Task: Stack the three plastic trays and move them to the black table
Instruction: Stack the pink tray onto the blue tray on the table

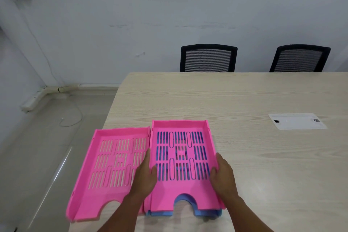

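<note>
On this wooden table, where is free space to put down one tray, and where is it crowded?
Free: the wide stretch between the stacked pink tray and the white cable hatch, and the far strip before the two chairs. Crowded: the near left corner, where the single pink tray, the blue tray and both hands sit.

Bystanders on and behind the desk.
Two black mesh-backed office chairs are standing behind the pale wood-grain table; a white rectangular cable hatch is sitting flush.
</note>
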Available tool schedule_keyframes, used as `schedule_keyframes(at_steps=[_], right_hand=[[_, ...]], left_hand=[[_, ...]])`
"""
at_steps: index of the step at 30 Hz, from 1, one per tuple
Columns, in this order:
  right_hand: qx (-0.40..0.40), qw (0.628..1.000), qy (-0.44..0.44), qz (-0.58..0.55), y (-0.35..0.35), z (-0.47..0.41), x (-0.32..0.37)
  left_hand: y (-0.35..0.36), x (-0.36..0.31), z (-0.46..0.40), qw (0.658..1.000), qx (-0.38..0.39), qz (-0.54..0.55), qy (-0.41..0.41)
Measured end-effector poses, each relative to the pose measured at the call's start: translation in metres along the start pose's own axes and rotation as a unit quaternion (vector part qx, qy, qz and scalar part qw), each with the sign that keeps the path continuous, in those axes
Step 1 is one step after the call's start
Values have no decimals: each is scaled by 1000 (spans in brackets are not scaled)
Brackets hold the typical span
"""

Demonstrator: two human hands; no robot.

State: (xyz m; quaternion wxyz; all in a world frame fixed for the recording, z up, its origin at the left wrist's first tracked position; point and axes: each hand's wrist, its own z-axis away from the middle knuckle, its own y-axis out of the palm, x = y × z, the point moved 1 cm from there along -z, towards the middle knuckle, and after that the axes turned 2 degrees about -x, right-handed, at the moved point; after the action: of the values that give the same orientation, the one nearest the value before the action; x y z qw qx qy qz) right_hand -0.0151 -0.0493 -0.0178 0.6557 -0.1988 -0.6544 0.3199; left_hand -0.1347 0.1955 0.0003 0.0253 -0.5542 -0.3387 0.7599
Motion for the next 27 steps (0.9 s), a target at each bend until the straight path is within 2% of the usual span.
schedule_keyframes(at_steps=[4,10,19,27], right_hand=[[-20,999,18,-17,-5,15,14],[-13,1000,22,-14,-7,10,11],[-22,999,36,-3,-28,2,-4],[-34,999,38,-1,-21,-4,-10]], left_hand=[[5,12,1,999,-26,-6,-46],[7,14,-7,997,-22,7,-74],[28,-9,-11,998,15,41,-41],[25,-9,-12,999,-14,10,-27]])
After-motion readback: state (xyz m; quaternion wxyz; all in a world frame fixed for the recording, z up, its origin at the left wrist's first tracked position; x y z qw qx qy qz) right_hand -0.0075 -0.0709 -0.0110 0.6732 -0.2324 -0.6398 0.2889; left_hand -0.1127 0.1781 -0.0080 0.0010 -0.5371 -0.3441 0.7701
